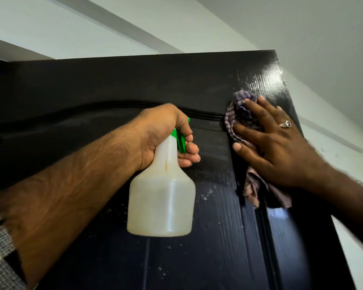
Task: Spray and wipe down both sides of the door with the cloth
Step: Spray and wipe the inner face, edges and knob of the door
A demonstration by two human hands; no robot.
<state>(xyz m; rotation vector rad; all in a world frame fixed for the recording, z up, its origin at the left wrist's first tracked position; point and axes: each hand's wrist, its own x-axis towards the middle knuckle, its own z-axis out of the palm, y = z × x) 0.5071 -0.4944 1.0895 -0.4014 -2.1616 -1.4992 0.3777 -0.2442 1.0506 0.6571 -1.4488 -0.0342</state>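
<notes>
Two hands at the upper part of a dark door, one with a sprayer, one with a cloth.
Nearest, the left hand (166, 132) grips the neck and green trigger of a translucent spray bottle (161, 197), held just before the droplet-flecked dark door (113, 91). Beyond, the right hand (281, 147), wearing a ring (286, 123), presses a checked cloth (242, 114) flat with spread fingers near the door's top right corner. Above lies the white ceiling (301, 21).
</notes>
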